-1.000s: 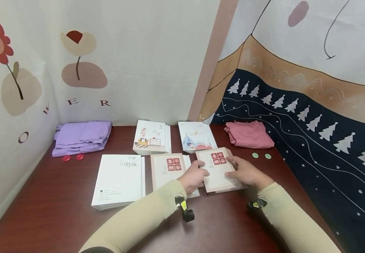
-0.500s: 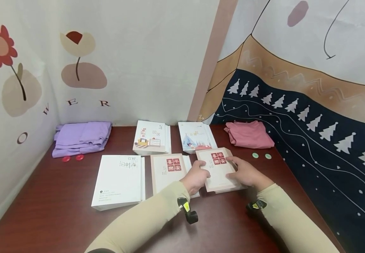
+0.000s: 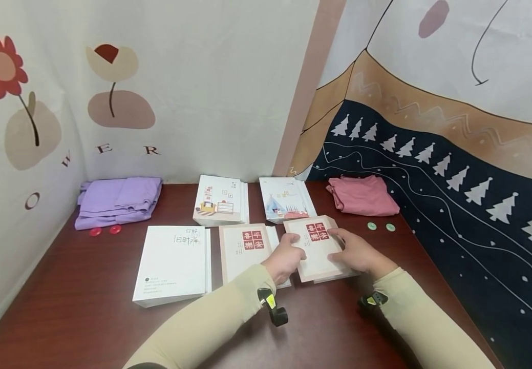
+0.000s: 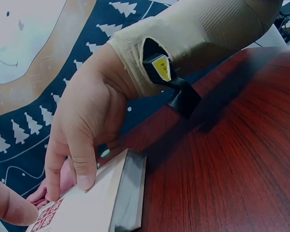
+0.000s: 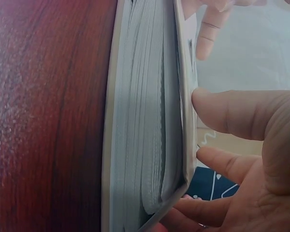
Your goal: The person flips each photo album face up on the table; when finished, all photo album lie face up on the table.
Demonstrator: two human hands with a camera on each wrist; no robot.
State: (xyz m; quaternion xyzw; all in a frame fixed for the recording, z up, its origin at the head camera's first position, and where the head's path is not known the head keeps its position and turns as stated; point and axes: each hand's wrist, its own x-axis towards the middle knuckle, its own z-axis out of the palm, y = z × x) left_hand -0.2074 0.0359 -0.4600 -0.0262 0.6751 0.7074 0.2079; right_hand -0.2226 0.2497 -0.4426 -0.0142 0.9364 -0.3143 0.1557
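A thick beige book (image 3: pixel 317 251) with red squares on its cover lies on the dark wooden table (image 3: pixel 86 318), right of the middle. My left hand (image 3: pixel 286 256) holds its left edge, thumb on the cover. My right hand (image 3: pixel 358 252) holds the right edge. In the left wrist view, two fingers (image 4: pixel 84 166) of my right hand (image 4: pixel 87 121) press on the book's (image 4: pixel 101 208) cover near the page edge. The right wrist view shows the book's pages (image 5: pixel 145 121) side on, with my right hand's (image 5: pixel 232 159) fingertips (image 5: pixel 203 101) against the cover.
A matching beige book (image 3: pixel 242 248) and a white book (image 3: pixel 173 261) lie to the left. Two illustrated books (image 3: pixel 219 200) (image 3: pixel 286 199) sit behind. Folded purple cloth (image 3: pixel 118 200) with red buttons (image 3: pixel 104 230) is back left. Pink cloth (image 3: pixel 362 196) with green buttons (image 3: pixel 381 226) is back right. Patterned cloth walls stand close around.
The book and both hands have barely shifted. My left hand has slid slightly further onto the cover.
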